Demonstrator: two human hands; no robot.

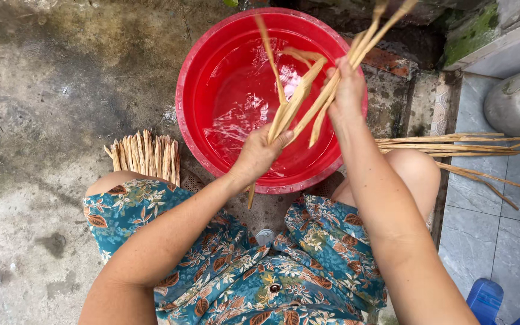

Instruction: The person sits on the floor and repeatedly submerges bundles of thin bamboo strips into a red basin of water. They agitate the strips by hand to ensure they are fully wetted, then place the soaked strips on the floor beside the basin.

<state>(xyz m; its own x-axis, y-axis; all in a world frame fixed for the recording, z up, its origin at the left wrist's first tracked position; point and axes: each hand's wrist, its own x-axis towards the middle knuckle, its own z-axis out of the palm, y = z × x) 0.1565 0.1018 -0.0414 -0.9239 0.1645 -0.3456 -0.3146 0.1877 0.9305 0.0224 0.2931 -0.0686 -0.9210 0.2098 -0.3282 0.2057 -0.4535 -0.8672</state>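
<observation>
A red plastic basin (200, 66) with water stands on the wet concrete in front of my knees. My left hand (259, 153) grips the lower ends of several long tan plant strips (299, 96) above the basin. My right hand (345, 90) holds the same kind of strips (365, 45) higher up, over the basin's right rim. The strips fan upward and cross between the two hands.
A bundle of short tan strips (144, 155) lies on the concrete left of the basin. More long strips (452, 144) lie on the grey tiles at right. A metal pot (516, 105) stands far right. Blue plastic objects (489, 301) sit at the bottom right.
</observation>
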